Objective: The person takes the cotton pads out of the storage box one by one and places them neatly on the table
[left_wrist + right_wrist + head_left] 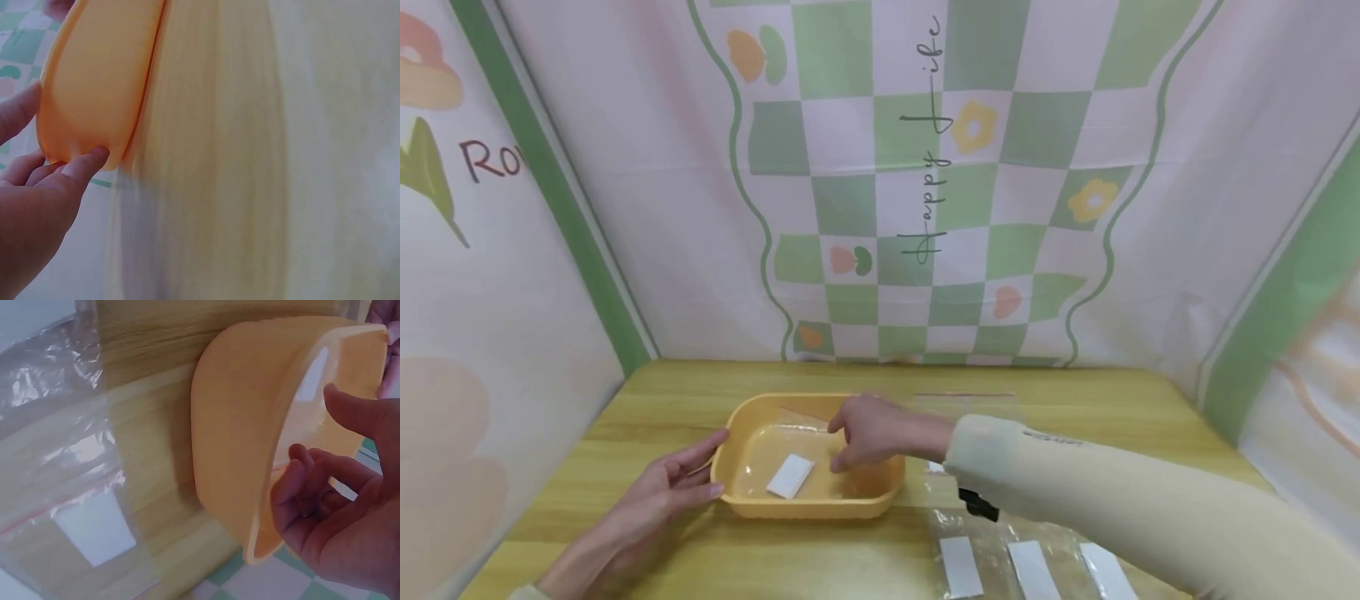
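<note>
An orange-yellow plastic basin [808, 508] stands on the wooden table. Inside lies a clear plastic bag [767, 446] with a white rectangular piece [791, 477], seen also as a white patch [312, 376] in the right wrist view. At the basin's left end, my left hand [662, 492] holds the rim and outer wall with thumb and fingers; the left wrist view shows this hand [44, 194] against the basin's wall [100, 81]. My right hand [872, 429] reaches over the basin's right part. Its thumb and bent fingers [287, 494] are apart, with nothing visible between them.
Right of the basin, several clear zip bags [56, 419] with white rectangular pieces [961, 567] lie on the table [685, 392], partly under my right sleeve [1075, 483]. A black object [979, 504] sits at that forearm. A patterned curtain [910, 200] hangs behind the table.
</note>
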### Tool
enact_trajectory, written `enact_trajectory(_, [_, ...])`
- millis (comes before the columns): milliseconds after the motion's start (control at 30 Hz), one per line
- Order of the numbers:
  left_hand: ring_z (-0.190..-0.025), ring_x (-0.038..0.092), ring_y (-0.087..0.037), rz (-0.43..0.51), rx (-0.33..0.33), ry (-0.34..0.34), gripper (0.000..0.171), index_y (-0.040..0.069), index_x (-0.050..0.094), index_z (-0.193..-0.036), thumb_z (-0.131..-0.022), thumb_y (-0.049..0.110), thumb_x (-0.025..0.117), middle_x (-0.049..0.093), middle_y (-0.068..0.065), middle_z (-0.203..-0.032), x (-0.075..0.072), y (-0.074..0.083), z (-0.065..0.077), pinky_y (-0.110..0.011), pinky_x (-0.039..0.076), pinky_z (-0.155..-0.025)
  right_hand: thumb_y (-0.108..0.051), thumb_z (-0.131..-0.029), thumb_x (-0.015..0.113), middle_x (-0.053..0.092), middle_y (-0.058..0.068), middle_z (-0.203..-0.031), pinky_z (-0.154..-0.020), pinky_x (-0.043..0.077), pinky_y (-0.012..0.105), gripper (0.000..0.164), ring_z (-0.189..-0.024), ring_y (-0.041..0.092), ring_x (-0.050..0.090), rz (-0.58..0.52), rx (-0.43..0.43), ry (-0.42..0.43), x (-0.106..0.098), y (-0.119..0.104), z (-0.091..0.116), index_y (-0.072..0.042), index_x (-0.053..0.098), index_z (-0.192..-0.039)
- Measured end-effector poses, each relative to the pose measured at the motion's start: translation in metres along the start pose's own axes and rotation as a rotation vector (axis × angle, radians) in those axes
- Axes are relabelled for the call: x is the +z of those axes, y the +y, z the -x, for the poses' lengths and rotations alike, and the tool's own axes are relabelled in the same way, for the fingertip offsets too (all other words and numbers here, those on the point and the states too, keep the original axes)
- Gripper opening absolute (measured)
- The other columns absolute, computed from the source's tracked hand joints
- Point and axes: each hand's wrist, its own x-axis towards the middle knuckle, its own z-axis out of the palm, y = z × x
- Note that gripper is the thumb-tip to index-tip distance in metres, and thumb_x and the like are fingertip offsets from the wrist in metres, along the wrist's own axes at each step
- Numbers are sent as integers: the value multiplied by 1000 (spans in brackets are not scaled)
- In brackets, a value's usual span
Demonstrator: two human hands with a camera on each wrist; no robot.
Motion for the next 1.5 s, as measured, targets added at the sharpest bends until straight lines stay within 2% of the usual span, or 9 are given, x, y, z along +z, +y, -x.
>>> enact_trajectory(133, [-149,26,-45,-2,-6,6,84,-4,18,-164,-98,2,69,10,-23,-171,1,0,-1,-23,45,-108,-39,-83,88,79,2,-98,-87,57,26,42,-99,19,72,73,28,-59,13,-6,-9,-6,80,-108])
enact_trajectory(267, [-148,26,-47,-8,-2,12,84,-5,18,-163,-98,1,69,10,-24,-170,1,1,1,-23,45,-107,-45,-90,81,61,-6,-64,-59,48,23,43,-63,11,57,114,30,-108,23,-11,-19,-13,66,-65])
enact_trajectory(400, [-149,26,-46,1,-18,19,84,-4,18,-164,-97,2,70,10,-23,-171,2,2,1,-22,45,-107,-50,-93,78,45,-9,-53,-51,40,24,56,-55,9,44,142,51,-128,29,-16,-28,-19,53,-54])
enact_trajectory(667, [-149,25,-46,4,-19,11,85,-4,17,-164,-98,2,69,9,-23,-171,2,1,2,-22,44,-107,-42,-91,82,45,-8,-55,-50,41,26,52,-56,10,44,162,65,-55,40,-18,-32,-17,52,-57])
enact_trajectory(900, [-149,27,-45,-2,-15,2,84,-4,16,-164,-98,2,69,9,-24,-170,1,1,1,-22,45,-107,-28,-95,79,66,-5,-74,-56,51,31,15,-69,12,56,111,45,18,39,-17,-31,-19,80,-82])
enact_trajectory(1000, [-148,28,-43,1,-16,4,84,-4,17,-164,-98,3,69,9,-24,-170,1,1,1,-22,45,-107,-20,-97,74,65,-7,-76,-52,45,27,16,-67,12,51,56,32,52,39,-14,-32,-21,84,-85])
enact_trajectory(1200, [-148,29,-43,1,-16,13,85,-5,17,-164,-98,3,70,10,-24,-170,1,0,1,-22,45,-107,-15,-99,74,78,-8,-111,-68,50,16,16,-82,1,62,-117,-26,127,41,-17,-32,-16,84,-111])
enact_trajectory(1400, [-149,28,-42,16,-26,4,85,-3,16,-164,-98,3,70,8,-23,-171,1,1,1,-24,45,-108,-12,-98,74,80,5,-92,-63,56,18,26,-60,7,67,-440,-31,146,45,-23,-35,-2,79,-121])
enact_trajectory(1500, [-149,27,-43,20,-31,3,86,-3,16,-164,-98,3,70,8,-24,-171,1,2,1,-25,46,-108,-9,-91,83,79,16,-101,-57,60,25,39,-61,16,72,-648,11,142,45,-30,-35,3,73,-127])
